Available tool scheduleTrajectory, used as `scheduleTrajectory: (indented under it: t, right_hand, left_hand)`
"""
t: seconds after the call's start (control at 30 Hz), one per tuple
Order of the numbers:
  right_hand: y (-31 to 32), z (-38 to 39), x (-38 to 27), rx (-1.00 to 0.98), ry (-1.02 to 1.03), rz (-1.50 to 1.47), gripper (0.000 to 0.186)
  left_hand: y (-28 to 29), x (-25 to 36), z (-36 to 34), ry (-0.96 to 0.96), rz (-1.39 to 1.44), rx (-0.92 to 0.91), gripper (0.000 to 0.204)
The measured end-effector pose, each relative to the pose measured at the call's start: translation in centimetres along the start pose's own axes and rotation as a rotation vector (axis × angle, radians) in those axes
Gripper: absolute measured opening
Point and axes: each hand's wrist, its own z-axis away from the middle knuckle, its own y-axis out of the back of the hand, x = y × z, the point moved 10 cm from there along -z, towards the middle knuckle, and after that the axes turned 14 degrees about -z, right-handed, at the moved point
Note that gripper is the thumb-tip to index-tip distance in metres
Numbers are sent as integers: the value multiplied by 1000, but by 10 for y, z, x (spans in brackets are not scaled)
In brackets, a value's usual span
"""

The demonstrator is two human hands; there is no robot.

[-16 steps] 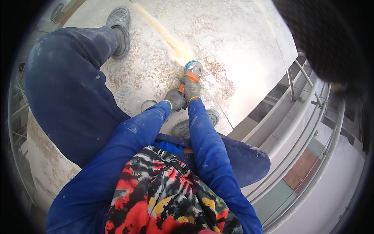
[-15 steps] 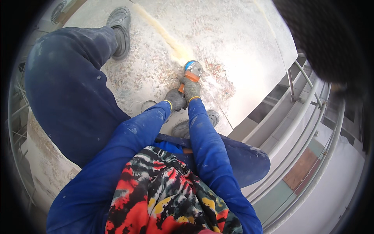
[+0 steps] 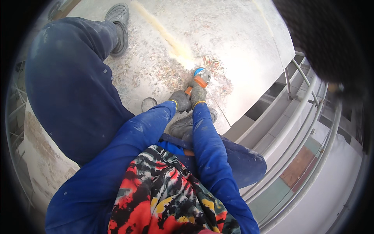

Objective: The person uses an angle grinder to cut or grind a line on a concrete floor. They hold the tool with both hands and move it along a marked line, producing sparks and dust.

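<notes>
My gloved left hand [image 3: 179,100] is closed round the rear of an orange and grey angle grinder [image 3: 201,81] with a blue rim. Beside it, my gloved right hand [image 3: 198,93] grips the tool nearer its head. The grinder rests on or just above a dusty, pale board [image 3: 257,62], speckled with reddish and brown patches, at the lower end of a yellowish powdery streak [image 3: 167,37]. A round ring-like object [image 3: 149,104] lies left of my left hand. The grinder's underside is hidden.
My legs and grey shoes [image 3: 119,29] frame the work spot. Past the board's right edge are white metal railings [image 3: 288,124], stepped ledges and a lower pale surface [image 3: 331,171] with teal and brown panels. A dark, blurred mesh shape [image 3: 311,35] covers the upper right.
The grinder and both my hands have shifted to the right and slightly toward the bottom of the picture, uncovering more of the reddish speckles above the tool's head.
</notes>
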Motion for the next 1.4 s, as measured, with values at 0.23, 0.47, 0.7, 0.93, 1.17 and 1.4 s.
scheduleTrajectory:
  t: [0.23, 0.47, 0.7, 0.93, 1.17, 1.4]
  right_hand:
    - [-59, 11, -7, -134, 105, 74, 51]
    - [-58, -3, -20, -120, 144, 184, 50]
    - [-22, -12, -6, -70, 123, 173, 50]
    - [-39, -6, -11, -65, 143, 237, 48]
    - [-41, -12, -7, -140, 115, 184, 54]
    - [-45, -7, -9, -106, 80, 124, 57]
  left_hand:
    - [25, -21, -4, -40, -37, 90, 22]
    - [28, 0, -15, -134, -225, 18, 24]
    - [11, 5, -7, -69, -173, 35, 30]
    - [20, 3, -13, -143, -322, 55, 25]
    - [15, -8, -18, -34, -151, 31, 34]
    - [22, -5, -16, -55, -214, 12, 31]
